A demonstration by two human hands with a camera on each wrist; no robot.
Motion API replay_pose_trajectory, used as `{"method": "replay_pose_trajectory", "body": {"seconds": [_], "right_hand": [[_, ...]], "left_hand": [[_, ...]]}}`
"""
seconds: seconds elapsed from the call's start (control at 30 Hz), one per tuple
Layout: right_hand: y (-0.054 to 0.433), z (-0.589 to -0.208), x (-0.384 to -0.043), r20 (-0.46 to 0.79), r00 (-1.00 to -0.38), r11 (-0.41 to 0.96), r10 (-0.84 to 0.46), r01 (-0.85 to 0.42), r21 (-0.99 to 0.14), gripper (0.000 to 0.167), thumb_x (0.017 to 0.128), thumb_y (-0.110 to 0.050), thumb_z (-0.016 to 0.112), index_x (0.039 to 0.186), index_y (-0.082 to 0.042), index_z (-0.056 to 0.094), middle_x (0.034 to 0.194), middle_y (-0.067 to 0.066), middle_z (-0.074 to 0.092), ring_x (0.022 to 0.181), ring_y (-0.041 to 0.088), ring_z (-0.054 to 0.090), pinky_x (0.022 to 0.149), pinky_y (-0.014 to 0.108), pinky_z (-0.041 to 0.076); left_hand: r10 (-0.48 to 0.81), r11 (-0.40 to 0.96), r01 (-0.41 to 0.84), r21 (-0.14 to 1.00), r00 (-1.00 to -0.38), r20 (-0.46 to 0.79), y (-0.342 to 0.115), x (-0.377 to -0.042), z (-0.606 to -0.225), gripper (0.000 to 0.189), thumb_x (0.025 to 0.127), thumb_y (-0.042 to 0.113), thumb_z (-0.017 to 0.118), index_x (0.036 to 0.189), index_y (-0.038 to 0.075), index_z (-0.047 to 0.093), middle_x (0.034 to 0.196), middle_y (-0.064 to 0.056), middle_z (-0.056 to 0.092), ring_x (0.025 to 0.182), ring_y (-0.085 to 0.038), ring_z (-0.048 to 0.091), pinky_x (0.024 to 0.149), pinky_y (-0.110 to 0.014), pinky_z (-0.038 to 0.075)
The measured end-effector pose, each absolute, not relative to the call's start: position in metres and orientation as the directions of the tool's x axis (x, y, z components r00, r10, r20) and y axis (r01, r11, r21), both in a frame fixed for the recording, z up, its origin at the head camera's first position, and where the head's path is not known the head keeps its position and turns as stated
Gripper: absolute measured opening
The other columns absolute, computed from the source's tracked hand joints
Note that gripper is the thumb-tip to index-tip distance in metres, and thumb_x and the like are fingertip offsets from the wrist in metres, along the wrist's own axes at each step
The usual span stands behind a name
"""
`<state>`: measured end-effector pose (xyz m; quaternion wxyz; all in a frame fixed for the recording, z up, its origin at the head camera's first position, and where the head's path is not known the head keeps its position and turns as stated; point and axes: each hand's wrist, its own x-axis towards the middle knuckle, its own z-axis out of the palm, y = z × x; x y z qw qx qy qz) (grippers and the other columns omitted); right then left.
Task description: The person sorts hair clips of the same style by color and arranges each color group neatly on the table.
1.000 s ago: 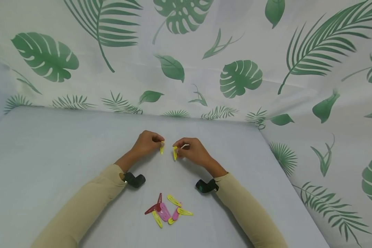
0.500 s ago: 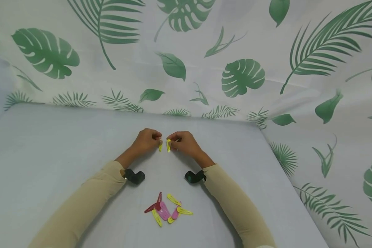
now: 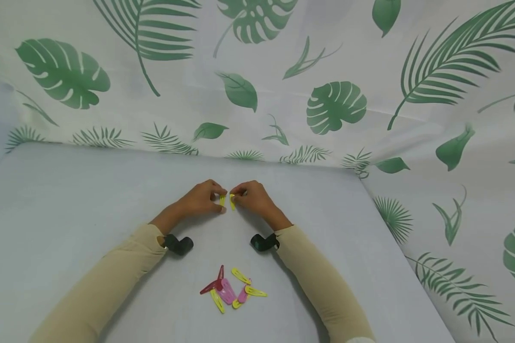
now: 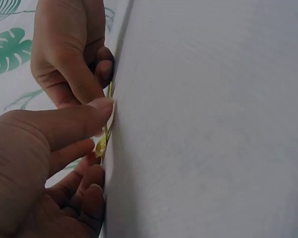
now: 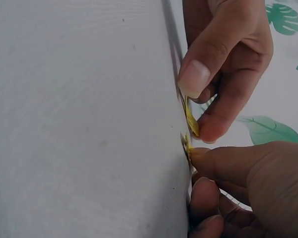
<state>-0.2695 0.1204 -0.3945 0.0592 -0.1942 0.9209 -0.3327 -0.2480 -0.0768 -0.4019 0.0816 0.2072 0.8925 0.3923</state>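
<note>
Near the far side of the table, my left hand (image 3: 199, 199) holds a yellow snap hair clip (image 3: 222, 200) between its thumb and finger. The thumb sits at one end of this clip, as the right wrist view shows with the yellow clip (image 5: 191, 121). Just to the right, my right hand (image 3: 256, 199) pinches a second yellow hair clip (image 3: 232, 202). A small gap separates the two clips in the head view. Fingers hide part of each.
Closer to me lies a loose pile of hair clips: red clips (image 3: 210, 287), pink clips (image 3: 227, 292) and several yellow clips (image 3: 255, 292), some overlapping. They lie on a white-covered table (image 3: 90, 200). A leaf-print curtain (image 3: 279, 105) rises behind and at the right.
My right hand has moved left and slightly away from me, bringing its clip close to the left one. The left thumb has shifted down along its clip. The pile lies as before.
</note>
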Motion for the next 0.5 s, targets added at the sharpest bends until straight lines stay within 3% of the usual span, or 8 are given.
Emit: {"method": "replay_pose_trajectory", "body": {"seconds": [0.5], "right_hand": [[0.1253, -0.3948, -0.2666, 0.014, -0.929, 0.718, -0.370, -0.295, -0.630, 0.023, 0.089, -0.008, 0.063, 0.110, -0.005, 0.073, 0.089, 0.003, 0.069, 0.077, 0.015, 0.059, 0.066, 0.026, 0.046]], "left_hand": [[0.428, 0.595, 0.298, 0.747, -0.904, 0.020, -0.0751, -0.2474, -0.4000, 0.045, 0.083, 0.012, 0.077, 0.123, -0.004, 0.064, 0.118, -0.015, 0.055, 0.100, -0.027, 0.054, 0.085, -0.039, 0.046]]}}
